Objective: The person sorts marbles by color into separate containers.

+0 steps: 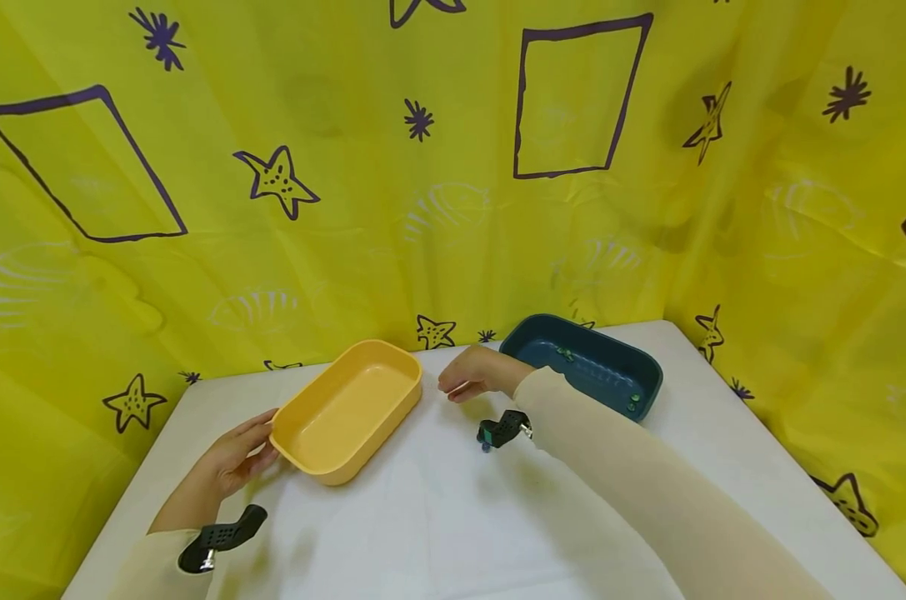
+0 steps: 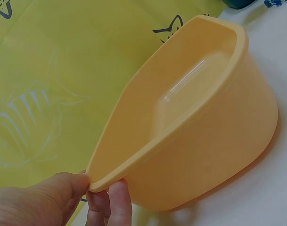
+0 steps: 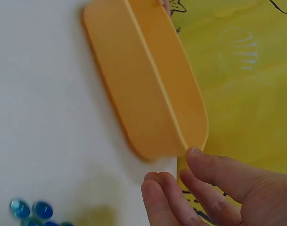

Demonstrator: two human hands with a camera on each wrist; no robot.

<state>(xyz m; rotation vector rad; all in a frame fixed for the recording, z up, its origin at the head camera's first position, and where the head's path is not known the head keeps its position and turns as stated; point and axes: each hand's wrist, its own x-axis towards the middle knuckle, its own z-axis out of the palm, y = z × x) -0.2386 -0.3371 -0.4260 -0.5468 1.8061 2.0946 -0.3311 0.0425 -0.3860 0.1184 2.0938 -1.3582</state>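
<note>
A yellow-orange plastic basin (image 1: pixel 347 408) sits on the left part of the white table, with nothing inside it. My left hand (image 1: pixel 235 454) pinches its near left corner; in the left wrist view the thumb (image 2: pixel 63 186) lies over the rim and the fingers are under it. Off the basin's far right end, my right hand (image 1: pixel 478 371) hovers over the table with loosely bent fingers and nothing between them. Several blue glass beads (image 3: pixel 43 209) lie on the table below the right hand, mostly hidden in the head view by the wrist mount.
A dark teal basin (image 1: pixel 651 392) stands at the back right, partly behind the right forearm, with a few green glass beads (image 1: pixel 633 403) in it. Black camera mounts (image 1: pixel 223 533) are strapped to both wrists. A yellow patterned curtain (image 1: pixel 347 167) closes off the back and sides.
</note>
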